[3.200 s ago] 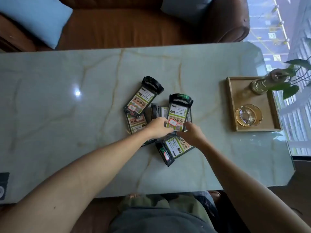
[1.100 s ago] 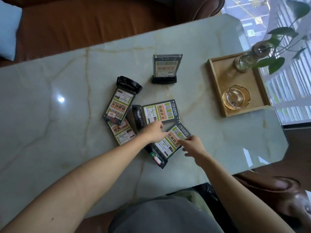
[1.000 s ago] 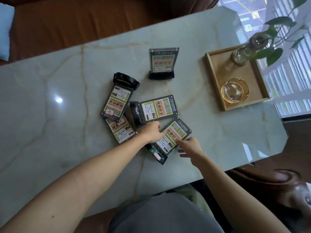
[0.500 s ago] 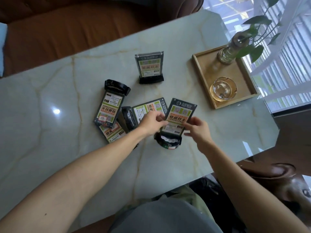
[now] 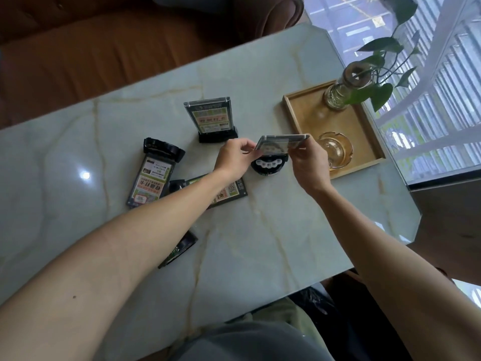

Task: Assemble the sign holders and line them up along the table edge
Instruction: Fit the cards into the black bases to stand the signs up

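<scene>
I hold one sign holder (image 5: pixel 279 145) upright between both hands, its black round base (image 5: pixel 269 165) low over the marble table (image 5: pixel 273 225). My left hand (image 5: pixel 234 158) pinches its left edge and my right hand (image 5: pixel 307 162) pinches its right edge. Another sign holder (image 5: pixel 209 121) stands upright on its black base behind my hands. Three more lie flat: one at the left (image 5: pixel 152 178), one under my left forearm (image 5: pixel 229 192), and one dark piece (image 5: pixel 179 251) nearer me, mostly hidden by the arm.
A wooden tray (image 5: pixel 302 113) at the right carries an amber glass ashtray (image 5: pixel 335 149) and a glass vase with a green plant (image 5: pixel 341 89). A brown sofa (image 5: pixel 104 48) runs along the table's far side. The window lies to the right.
I have lifted a flat sign holder, turned it upright and carried it away from me and to the right, toward the tray. The standing holder has not moved.
</scene>
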The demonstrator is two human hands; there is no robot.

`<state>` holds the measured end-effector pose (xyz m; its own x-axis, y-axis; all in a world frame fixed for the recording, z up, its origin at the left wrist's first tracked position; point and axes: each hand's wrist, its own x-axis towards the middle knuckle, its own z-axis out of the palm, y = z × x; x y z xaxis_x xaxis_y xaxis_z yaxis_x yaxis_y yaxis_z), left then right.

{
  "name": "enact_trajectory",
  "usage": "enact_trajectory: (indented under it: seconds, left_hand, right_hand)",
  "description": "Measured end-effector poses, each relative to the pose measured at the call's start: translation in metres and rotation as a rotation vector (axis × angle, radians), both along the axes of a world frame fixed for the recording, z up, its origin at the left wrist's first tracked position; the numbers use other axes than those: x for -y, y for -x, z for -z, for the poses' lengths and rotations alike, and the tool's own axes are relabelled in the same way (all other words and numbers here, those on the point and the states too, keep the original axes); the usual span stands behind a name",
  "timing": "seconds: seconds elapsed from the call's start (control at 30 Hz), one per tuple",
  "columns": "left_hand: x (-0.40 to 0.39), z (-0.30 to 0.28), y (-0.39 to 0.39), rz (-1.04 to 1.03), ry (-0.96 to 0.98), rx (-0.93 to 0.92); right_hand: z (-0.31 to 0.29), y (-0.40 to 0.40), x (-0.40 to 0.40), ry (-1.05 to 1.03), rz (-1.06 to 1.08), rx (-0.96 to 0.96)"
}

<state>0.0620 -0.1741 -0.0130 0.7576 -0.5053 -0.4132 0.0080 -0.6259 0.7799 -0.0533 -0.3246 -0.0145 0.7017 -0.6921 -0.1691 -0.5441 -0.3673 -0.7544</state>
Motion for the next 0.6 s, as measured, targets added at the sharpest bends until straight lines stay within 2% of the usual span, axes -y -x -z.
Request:
enact_trajectory:
  seconds: [0.33, 0.5, 0.6]
  left_hand:
    - [-0.011, 0.013, -0.013, 0.011, 0.031, -0.047]
    - [-0.044, 0.024, -0.027, -0.014, -0.144, -0.057]
    - [-0.074, 0.031, -0.034, 0.032, -0.261, -0.021]
  right_hand:
    - [0.017, -0.01, -0.005, -0.012, -0.023, -0.016]
    - [0.032, 0.007, -0.039, -0.236, 0.271, -0.085]
    - [0.048, 0.017, -0.084, -0.462, 0.278, -0.153]
